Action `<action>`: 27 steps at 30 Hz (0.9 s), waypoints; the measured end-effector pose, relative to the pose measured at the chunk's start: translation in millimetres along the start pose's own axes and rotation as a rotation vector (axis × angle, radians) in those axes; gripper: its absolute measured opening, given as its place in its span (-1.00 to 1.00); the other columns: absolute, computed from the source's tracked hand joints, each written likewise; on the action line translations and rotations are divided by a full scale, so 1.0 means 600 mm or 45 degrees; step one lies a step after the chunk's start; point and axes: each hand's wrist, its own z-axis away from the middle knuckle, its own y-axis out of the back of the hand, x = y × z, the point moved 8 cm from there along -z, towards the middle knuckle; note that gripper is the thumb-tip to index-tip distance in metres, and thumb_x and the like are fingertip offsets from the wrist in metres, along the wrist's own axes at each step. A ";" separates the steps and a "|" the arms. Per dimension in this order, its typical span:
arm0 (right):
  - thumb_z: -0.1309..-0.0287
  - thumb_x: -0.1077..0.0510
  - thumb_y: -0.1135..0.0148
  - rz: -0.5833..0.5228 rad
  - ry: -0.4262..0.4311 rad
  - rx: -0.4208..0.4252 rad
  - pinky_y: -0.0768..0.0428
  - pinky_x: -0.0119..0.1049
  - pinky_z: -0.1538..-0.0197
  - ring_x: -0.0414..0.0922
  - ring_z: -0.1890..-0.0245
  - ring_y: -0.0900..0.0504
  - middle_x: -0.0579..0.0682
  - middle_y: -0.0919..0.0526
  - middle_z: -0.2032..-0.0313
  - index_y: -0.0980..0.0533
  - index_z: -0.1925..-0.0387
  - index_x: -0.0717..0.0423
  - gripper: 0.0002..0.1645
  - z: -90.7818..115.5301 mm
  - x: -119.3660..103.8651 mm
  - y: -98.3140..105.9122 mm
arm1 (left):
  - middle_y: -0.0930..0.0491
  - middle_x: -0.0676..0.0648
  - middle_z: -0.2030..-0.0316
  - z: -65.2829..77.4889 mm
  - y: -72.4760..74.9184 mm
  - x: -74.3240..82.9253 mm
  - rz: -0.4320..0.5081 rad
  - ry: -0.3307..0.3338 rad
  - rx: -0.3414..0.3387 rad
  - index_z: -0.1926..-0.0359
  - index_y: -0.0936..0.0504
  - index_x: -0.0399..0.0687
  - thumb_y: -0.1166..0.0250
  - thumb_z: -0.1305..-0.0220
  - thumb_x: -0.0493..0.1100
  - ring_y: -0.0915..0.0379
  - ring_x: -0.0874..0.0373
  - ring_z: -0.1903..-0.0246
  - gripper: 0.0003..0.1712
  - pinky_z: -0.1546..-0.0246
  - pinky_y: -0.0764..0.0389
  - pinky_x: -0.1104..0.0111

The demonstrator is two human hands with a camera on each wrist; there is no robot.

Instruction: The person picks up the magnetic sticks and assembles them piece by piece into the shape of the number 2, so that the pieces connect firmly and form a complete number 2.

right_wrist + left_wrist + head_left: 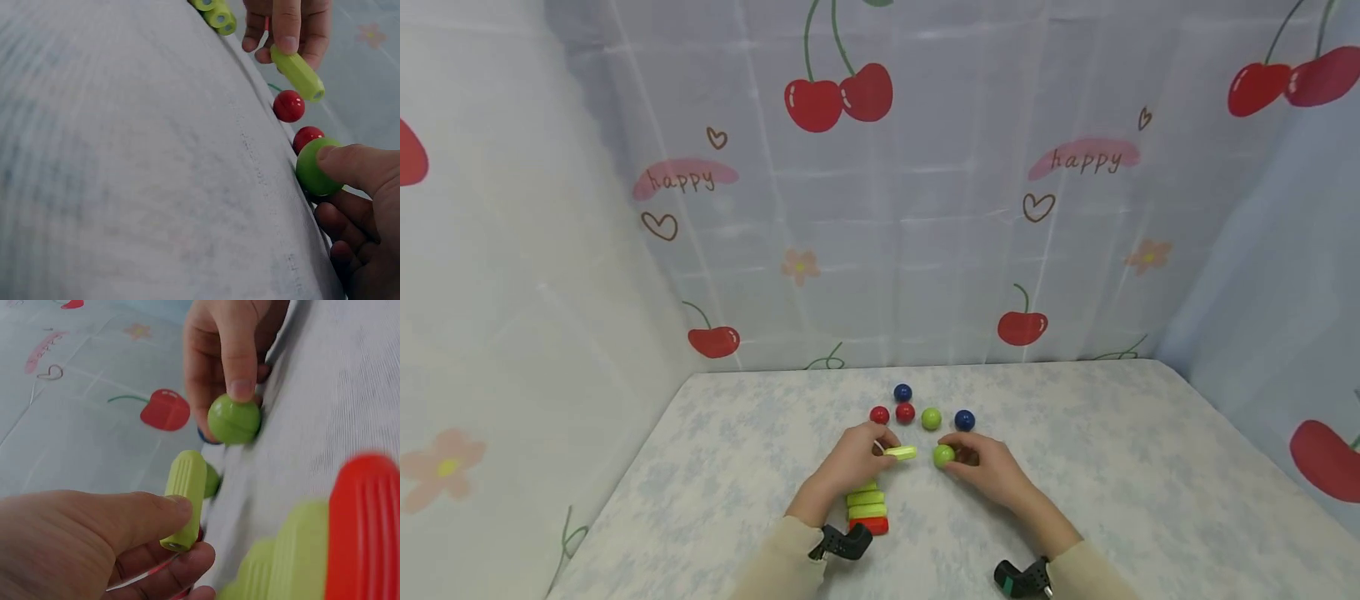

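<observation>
Work looks barely begun, with your left hand (854, 454) pinching one yellow-green stick (904, 452) near, but apart from, the green ball (942, 456) your right hand (992, 468) pinches, while the row of sticks (867, 511) and five loose balls (905, 412) on the worktop (737, 467) seem left to handle.

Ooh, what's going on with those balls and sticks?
Someone's left hand is pinching a yellow-green stick, and their right hand is holding a green ball. The stick and ball aren't touching. Farther back on the table are two red balls, two blue balls and another green ball. Closer to the person lies a row of sticks, with a red one nearest.
</observation>
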 end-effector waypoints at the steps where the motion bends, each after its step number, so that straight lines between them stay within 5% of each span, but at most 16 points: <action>1: -0.17 0.11 -0.42 -0.018 -0.008 -0.001 -0.53 -0.41 0.26 -0.28 0.31 -0.55 -0.16 -0.68 0.25 -0.64 -0.02 -0.06 -0.65 0.002 0.003 -0.003 | -0.62 0.05 0.19 -0.001 -0.007 0.001 0.003 0.009 -0.013 0.14 -0.71 -0.03 -0.39 -0.26 -0.20 -0.48 0.21 0.24 -0.85 0.23 -0.56 0.36; 12: -0.15 0.14 -0.44 -0.021 0.094 0.062 -0.53 -0.39 0.22 -0.30 0.28 -0.56 -0.17 -0.69 0.18 -0.64 -0.01 -0.11 -0.64 0.007 -0.002 -0.007 | -0.63 0.09 0.26 -0.009 -0.037 0.010 -0.104 -0.042 0.013 0.15 -0.73 -0.01 -0.39 -0.26 -0.17 -0.46 0.29 0.32 -0.86 0.29 -0.50 0.44; 27: -0.12 0.09 -0.48 -0.024 0.113 0.072 -0.51 -0.37 0.19 -0.26 0.27 -0.54 -0.23 -0.67 0.21 -0.61 0.05 -0.17 -0.65 0.004 0.003 -0.007 | -0.64 0.06 0.17 -0.011 -0.036 0.006 -0.086 -0.052 0.076 0.09 -0.74 0.00 -0.36 -0.30 -0.16 -0.49 0.27 0.27 -0.82 0.24 -0.53 0.44</action>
